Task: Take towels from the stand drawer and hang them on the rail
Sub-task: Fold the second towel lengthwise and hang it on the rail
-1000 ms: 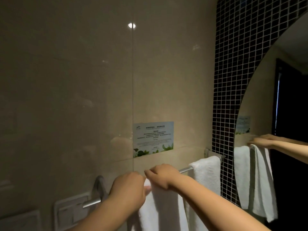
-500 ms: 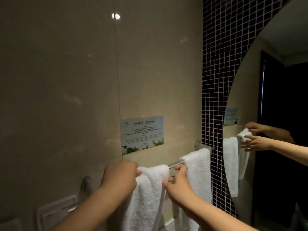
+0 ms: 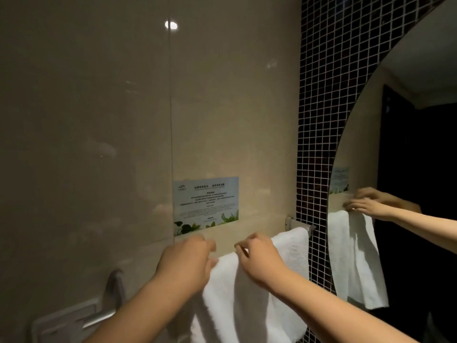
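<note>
A white towel [image 3: 237,300] hangs folded over the metal rail [image 3: 99,320] on the beige wall. My left hand [image 3: 185,263] rests on the towel's top left fold at the rail, fingers curled over it. My right hand [image 3: 259,258] presses on the top right of the same towel, fingertips pinching its edge. A second white towel [image 3: 294,241] hangs to the right, by the rail's right bracket [image 3: 296,222]. Most of the rail is hidden by the towels and my hands. The stand drawer is out of view.
A printed notice [image 3: 206,204] is stuck on the wall above the rail. Dark mosaic tiles [image 3: 319,144] and a round mirror [image 3: 395,169] are on the right; the mirror reflects my hands and the towels. A white wall plate [image 3: 57,323] sits at the lower left.
My right hand has come up from the towel's hanging side edge to its top fold on the rail. My left hand stayed on the top left fold. The view shifted slightly.
</note>
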A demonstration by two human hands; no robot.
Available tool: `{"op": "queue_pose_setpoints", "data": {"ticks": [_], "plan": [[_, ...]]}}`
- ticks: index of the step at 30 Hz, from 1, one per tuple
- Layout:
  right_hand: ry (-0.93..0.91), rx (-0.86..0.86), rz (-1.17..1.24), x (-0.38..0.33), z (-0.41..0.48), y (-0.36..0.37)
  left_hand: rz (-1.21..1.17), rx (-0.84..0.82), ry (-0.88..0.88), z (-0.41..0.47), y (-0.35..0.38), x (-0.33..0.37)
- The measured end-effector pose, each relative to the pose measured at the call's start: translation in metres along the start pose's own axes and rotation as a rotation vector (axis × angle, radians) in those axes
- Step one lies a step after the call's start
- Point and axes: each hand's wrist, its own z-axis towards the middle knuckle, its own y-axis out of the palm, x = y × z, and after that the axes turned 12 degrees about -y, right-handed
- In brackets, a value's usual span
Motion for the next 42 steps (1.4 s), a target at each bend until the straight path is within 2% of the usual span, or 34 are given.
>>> {"op": "queue_pose_setpoints", "data": {"ticks": [2, 4, 8, 13, 17, 19, 21, 23, 26, 29, 32, 35, 38, 40, 42], "plan": [[0.023, 0.103, 0.011, 0.006, -0.013, 0.001, -0.044, -0.119, 0.037, -0.012, -0.001, 0.000], [0.094, 0.181, 0.082, 0.014, -0.022, 0.004, -0.002, -0.142, 0.058, -0.019, -0.008, 0.000], [0.231, 0.157, 0.359, 0.026, -0.028, 0.006, 0.058, -0.124, 0.034, -0.017, -0.006, 0.004], [0.155, 0.267, 0.345, 0.025, -0.027, -0.001, 0.060, -0.097, -0.005, -0.006, 0.000, 0.009], [0.080, 0.422, 0.264, 0.024, -0.004, -0.017, 0.163, 0.021, 0.014, 0.014, -0.001, 0.014], [0.102, 0.339, 0.199, 0.031, 0.007, -0.025, 0.164, 0.067, 0.004, 0.020, -0.004, 0.012], [0.110, 0.085, 0.061, 0.036, 0.011, -0.024, 0.170, 0.085, -0.004, 0.019, 0.000, 0.009], [0.081, -0.026, 0.012, 0.040, 0.008, -0.017, 0.152, 0.052, 0.011, 0.009, 0.004, 0.011], [-0.005, 0.032, -0.050, 0.043, -0.004, -0.008, 0.094, 0.001, 0.040, -0.008, 0.008, 0.020], [-0.065, 0.031, -0.073, 0.044, -0.015, -0.007, 0.139, -0.018, 0.037, -0.010, 0.008, 0.025], [-0.051, 0.036, -0.024, 0.040, -0.031, -0.012, 0.159, -0.054, 0.005, -0.005, 0.010, 0.024], [-0.054, 0.055, -0.119, 0.041, -0.043, -0.006, 0.149, -0.072, -0.019, -0.003, 0.014, 0.022], [0.007, 0.095, -0.024, 0.048, -0.046, -0.006, 0.129, -0.063, -0.030, -0.004, 0.019, 0.021], [0.056, 0.097, 0.060, 0.058, -0.046, -0.013, 0.104, -0.031, 0.002, -0.008, 0.025, 0.021], [0.036, 0.032, 0.021, 0.072, -0.050, -0.022, 0.089, 0.009, 0.072, -0.013, 0.037, 0.026]]}}
